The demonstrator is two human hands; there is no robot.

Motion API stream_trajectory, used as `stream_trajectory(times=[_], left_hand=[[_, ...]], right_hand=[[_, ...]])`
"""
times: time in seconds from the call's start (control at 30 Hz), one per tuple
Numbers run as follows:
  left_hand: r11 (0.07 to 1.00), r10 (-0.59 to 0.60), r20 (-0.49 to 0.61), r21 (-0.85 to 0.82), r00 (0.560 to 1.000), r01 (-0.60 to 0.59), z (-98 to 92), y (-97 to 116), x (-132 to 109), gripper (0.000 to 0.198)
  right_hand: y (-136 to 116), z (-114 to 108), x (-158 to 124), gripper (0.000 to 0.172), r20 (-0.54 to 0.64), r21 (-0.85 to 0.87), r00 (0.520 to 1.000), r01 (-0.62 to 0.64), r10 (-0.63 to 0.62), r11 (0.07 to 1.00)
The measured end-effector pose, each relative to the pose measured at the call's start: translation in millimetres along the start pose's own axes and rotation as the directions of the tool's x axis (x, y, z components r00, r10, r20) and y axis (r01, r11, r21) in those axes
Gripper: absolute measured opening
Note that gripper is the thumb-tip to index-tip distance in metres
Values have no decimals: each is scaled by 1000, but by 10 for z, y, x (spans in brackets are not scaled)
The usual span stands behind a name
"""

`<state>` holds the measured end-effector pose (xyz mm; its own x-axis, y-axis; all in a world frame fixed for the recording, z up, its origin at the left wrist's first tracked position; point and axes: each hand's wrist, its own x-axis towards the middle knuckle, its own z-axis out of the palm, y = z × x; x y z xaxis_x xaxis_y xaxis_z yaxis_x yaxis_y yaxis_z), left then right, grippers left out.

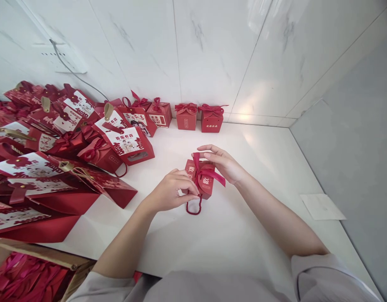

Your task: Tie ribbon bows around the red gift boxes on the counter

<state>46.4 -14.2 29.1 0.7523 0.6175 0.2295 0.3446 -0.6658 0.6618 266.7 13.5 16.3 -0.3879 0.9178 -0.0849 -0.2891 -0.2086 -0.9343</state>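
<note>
A small red gift box point(204, 182) with a red ribbon bow on top and a red cord loop hanging from its near side stands on the white table point(231, 235). My left hand point(171, 191) grips the box's left side with curled fingers. My right hand point(223, 162) rests on the box's top right, its fingers bent over the ribbon bow point(206, 171).
A large heap of red gift bags and boxes point(55, 155) fills the table's left side. Several small red ribboned boxes point(198, 116) stand in a row against the marble back wall. A cardboard carton of red ribbons point(26, 277) sits at the near left. A white paper sheet point(322, 206) lies right.
</note>
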Motion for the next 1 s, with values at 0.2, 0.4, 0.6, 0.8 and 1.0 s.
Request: stream_trajectory(times=[0.2, 0.4, 0.6, 0.8, 1.0], left_hand=[[1000, 16, 14, -1, 1000, -16, -9, -12, 7, 10], [984, -120, -99, -141, 988, 106, 75, -31, -1, 13], [961, -98, -444, 191, 891, 200, 170, -25, 75, 25], [928, -104, -431, 282, 896, 244, 191, -7, 101, 16], [939, -127, -409, 245, 904, 242, 178, -32, 97, 12]], right_hand=[[73, 57, 11, 30, 38, -50, 999, 29, -27, 998], [-46, 50, -73, 27, 94, -487, 985, 173, -146, 856], [-250, 3, -226, 26, 141, -803, 969, 233, -204, 548], [-341, -96, -357, 27, 156, -939, 983, 177, -95, 295], [-343, -73, -387, 14, 193, -909, 956, 260, -222, 326]])
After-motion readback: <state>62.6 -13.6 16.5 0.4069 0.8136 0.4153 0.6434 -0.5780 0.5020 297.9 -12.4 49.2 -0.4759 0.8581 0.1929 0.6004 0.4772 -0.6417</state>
